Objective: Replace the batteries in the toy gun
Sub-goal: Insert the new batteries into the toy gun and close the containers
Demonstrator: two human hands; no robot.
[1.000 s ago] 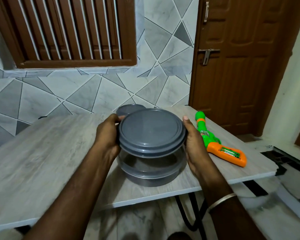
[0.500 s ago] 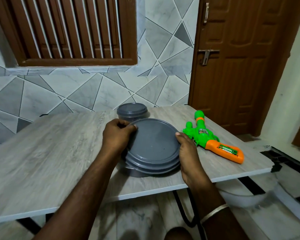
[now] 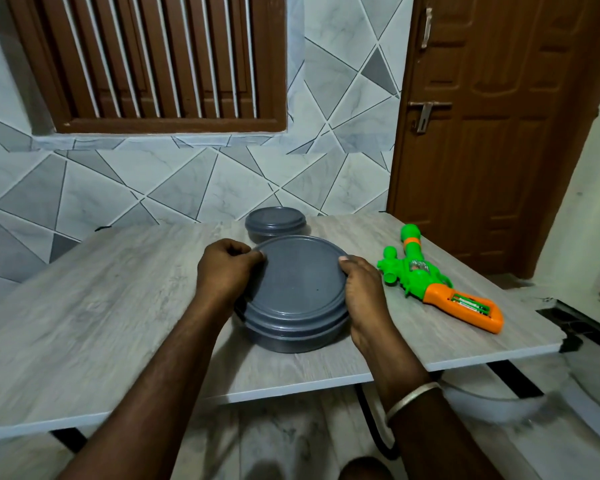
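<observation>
Left hand (image 3: 225, 271) and right hand (image 3: 363, 293) curl tight round opposite rims of the grey container (image 3: 300, 289), toy gun (image 3: 421, 273) lying just right of the right-hand grip.

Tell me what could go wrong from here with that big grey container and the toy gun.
1. The left hand and right hand both grip the lid; if it pops off suddenly, the large grey container could skid toward the front edge of the table.
2. The toy gun lies beside the right hand with batteries exposed in its handle; a stray knock might spill them.
</observation>
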